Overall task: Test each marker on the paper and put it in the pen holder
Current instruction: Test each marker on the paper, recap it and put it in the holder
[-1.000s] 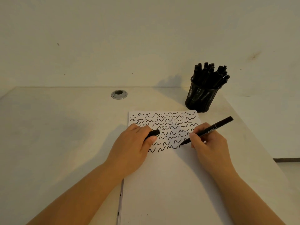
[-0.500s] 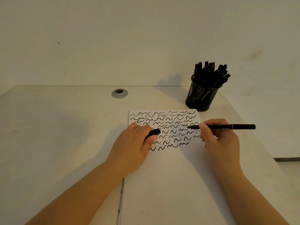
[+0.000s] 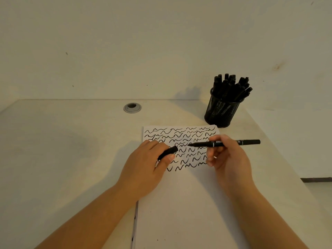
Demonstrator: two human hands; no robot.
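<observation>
- my right hand (image 3: 227, 159) grips a black marker (image 3: 224, 143) between thumb and fingers, holding it almost level, its bare tip pointing left toward my other hand and its back end sticking out to the right.
- the tip sits over the squiggles (image 3: 179, 146), but i cannot tell whether it touches the sheet.
- my left hand (image 3: 145, 168) is curled around the cap (image 3: 168, 152), which pokes out past my thumb with its open end aimed at the marker's tip; the two are near but apart.
- that hand lies over the left edge of the paper (image 3: 179, 212), wrist low, forearm running back to the lower left.
- the paper lies flat on the desk (image 3: 62, 150), wavy lines filling its top part.
- the pen holder (image 3: 222, 112) stands upright just beyond the paper's far right corner, packed with black markers.
</observation>
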